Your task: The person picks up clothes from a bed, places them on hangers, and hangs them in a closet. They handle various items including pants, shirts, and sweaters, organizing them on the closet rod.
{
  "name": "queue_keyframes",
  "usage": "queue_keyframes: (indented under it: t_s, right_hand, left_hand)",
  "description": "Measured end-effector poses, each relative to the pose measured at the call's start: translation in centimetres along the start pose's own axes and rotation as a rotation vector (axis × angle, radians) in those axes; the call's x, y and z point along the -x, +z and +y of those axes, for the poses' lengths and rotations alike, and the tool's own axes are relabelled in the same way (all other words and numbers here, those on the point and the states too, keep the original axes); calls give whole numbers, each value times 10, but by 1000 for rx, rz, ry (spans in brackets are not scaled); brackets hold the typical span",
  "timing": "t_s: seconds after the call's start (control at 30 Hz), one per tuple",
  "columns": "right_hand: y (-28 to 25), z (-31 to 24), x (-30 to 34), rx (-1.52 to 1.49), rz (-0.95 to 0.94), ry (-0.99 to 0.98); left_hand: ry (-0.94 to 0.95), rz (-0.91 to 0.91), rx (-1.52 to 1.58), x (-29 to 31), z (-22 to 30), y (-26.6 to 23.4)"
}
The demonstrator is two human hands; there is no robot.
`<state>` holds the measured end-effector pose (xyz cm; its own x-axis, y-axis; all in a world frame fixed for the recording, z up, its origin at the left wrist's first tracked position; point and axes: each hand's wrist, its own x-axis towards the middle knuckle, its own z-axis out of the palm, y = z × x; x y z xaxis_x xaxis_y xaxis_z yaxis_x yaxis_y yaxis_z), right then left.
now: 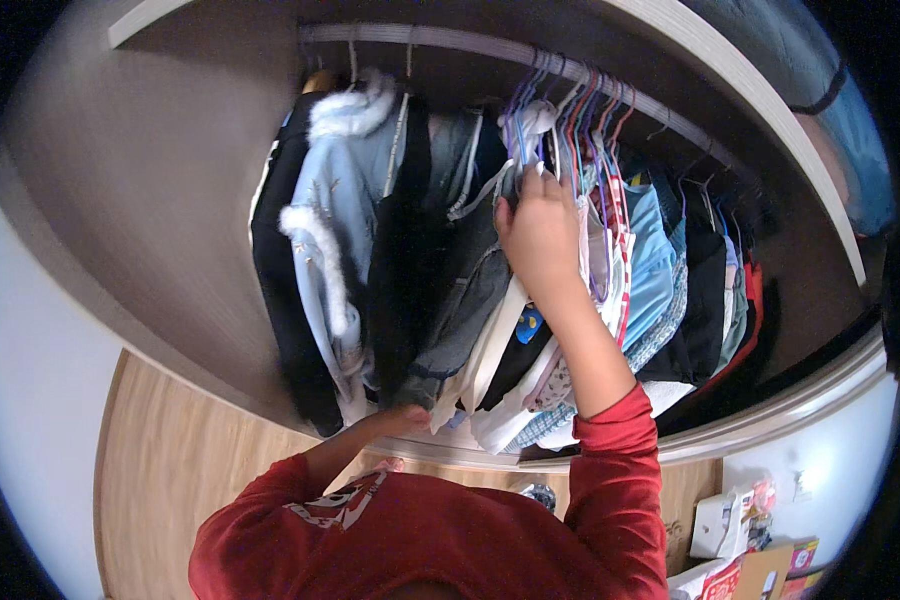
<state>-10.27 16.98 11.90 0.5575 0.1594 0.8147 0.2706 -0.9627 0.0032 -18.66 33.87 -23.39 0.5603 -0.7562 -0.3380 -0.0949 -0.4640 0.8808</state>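
A dark grey denim jacket hangs among the clothes in the middle of the wardrobe. My right hand is closed at its top, just below the hangers, with the thumb apart on the left side. Down by the jacket's lower end, my left hand is closed on its edge, fingers partly hidden by cloth. Directly right of the jacket hangs a cream garment. Several purple and blue hangers crowd together above my right hand.
A hanging rail crosses the wardrobe. Left hang a light blue coat with white fur trim and black garments. Further right are a blue top and a red garment. Boxes stand on the floor, lower right.
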Motion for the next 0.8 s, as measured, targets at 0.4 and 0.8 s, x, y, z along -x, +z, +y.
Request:
queue_keyframes:
  t_s: [0.4,0.8]
  right_hand:
    - [24,-37,-17,-181,14,-61]
    - [7,-24,-13,-160,88,-86]
  left_hand:
    - [228,744,69,122,20,-25]
    - [756,1310,79,64,234,-191]
